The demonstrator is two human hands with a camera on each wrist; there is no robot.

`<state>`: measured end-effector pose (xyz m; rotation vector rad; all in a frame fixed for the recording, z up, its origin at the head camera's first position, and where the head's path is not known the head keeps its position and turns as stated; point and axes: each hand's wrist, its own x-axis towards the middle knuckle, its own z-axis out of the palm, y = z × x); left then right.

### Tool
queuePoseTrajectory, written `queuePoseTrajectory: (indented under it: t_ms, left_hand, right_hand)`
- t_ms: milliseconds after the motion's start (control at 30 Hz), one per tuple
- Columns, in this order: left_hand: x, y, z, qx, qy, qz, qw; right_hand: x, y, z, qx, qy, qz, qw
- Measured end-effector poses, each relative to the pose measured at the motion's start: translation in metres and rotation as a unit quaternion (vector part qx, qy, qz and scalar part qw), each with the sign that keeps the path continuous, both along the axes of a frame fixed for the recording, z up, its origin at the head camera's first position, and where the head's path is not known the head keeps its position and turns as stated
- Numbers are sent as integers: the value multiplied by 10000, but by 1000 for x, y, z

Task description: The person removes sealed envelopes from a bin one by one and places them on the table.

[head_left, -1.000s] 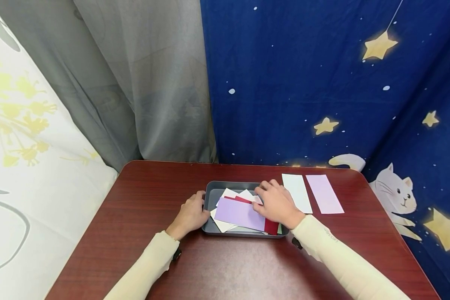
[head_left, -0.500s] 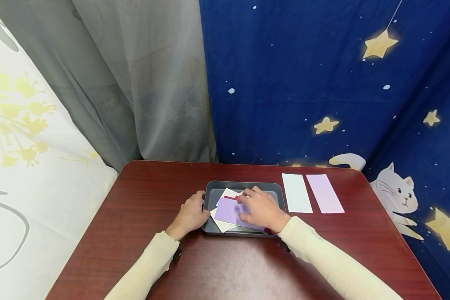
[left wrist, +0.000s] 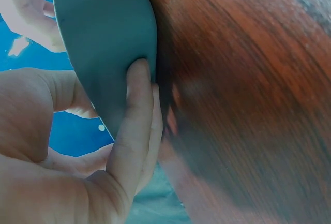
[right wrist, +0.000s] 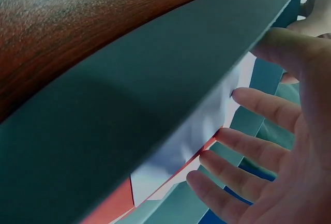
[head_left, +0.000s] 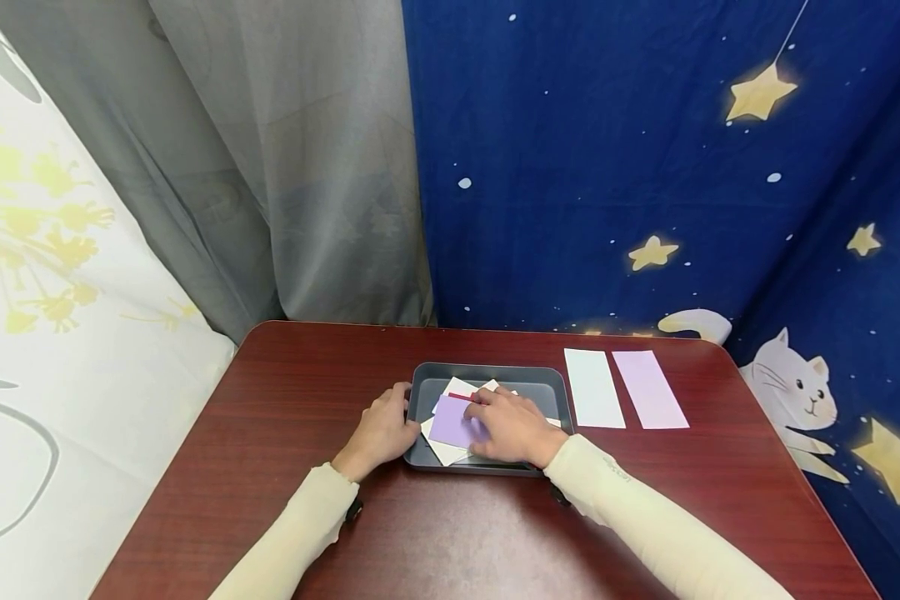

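A dark grey tray (head_left: pixel 547 396) lies on the table with loose paper cards in it. My left hand (head_left: pixel 378 425) holds the tray's left end; in the left wrist view its fingertips press the outer wall (left wrist: pixel 108 38) and the thumb reaches over the rim. Over the tray, my right hand (head_left: pixel 513 427) covers the right part of a purple card (head_left: pixel 448 421). In the right wrist view, its spread, mostly straight fingers touch or hover at this card (right wrist: pixel 191 136); contact is hard to tell. White cards (head_left: pixel 441 448) and a sliver of red card (head_left: pixel 461 397) show beneath.
Right of the tray, a pale white card (head_left: pixel 595 387) and a pale lilac card (head_left: pixel 650 389) lie side by side on the reddish-brown table (head_left: pixel 322 367). Grey and blue curtains (head_left: pixel 532 167) hang behind the table's back edge.
My right hand has moved left from the tray's right side to over the purple card, hiding more of it. The left hand and the tray have stayed in place.
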<state>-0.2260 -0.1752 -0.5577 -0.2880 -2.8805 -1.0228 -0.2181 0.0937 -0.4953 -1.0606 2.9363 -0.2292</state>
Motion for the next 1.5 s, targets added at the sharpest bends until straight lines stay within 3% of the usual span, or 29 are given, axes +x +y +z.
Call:
queuePoseTrajectory:
  t_ms: [167,300,367,400,567,600,667,767,800,867,900,933,1000,1033,1100,1167,1233,1333,1500]
  left_hand:
    - [1,1,1,-66,68,-34,9999]
    - [15,8,26,53,-31,-41,10000]
    - [18,9,31,-9,23,-52,10000]
    - [23,12,40,46,-55,-28,10000]
    - [27,15,49,16,-246,35,9997]
    - [26,15,48,22,-245,26,9997]
    - [19,11,35,-37,-64,-30,10000]
    - [16,8,29,-12,-11,-72,10000]
    - [12,6,20,-38,113,-108,9999]
    - [15,8,27,-36,-37,-48,10000]
    - [13,8,24,-49,-127,-12,9999]
    - [7,4,12,-49,-50,-70,10000]
    - [9,5,14,-68,-96,-58,9999]
    - [12,7,22,-33,-217,-26,9998]
    - [10,4,16,8,-102,-74,9999]
    - [13,7,25,-53,-62,-34,10000]
    - [7,5,12,-141,58,-55,9999]
    - [4,4,7,-159,58,-44,9998]
    - [15,8,30,40,-58,-43,10000]
  right_hand:
    - [0,-1,0,62,-159,-40,9998]
    - [0,-1,1,122,-224,-19,9997]
    - [0,-1,1,157,-243,-17,9996]
    - [0,-1,1,167,-250,-16,9995]
    - [0,-1,0,158,-240,-9,9996]
    - [0,-1,0,145,-238,-6,9996]
    - [0,-1,0,126,-239,-16,9996]
    - [-1,0,1,104,-238,1,9997]
    - [-1,0,1,101,-217,19,9997]
    - [-2,0,2,92,-155,73,9998]
    - [-2,1,3,79,-128,111,9998]
    - [-2,1,4,70,-90,142,9998]
    - [-2,2,6,53,-26,201,9998]
    - [-3,3,7,41,-7,229,9997]
    - [-3,4,10,41,17,270,9996]
    - [-4,6,12,61,34,285,9996]
    - [-5,7,14,91,18,284,9996]
    - [-7,10,18,145,-45,260,9995]
    - [-9,15,24,76,-115,202,9997]
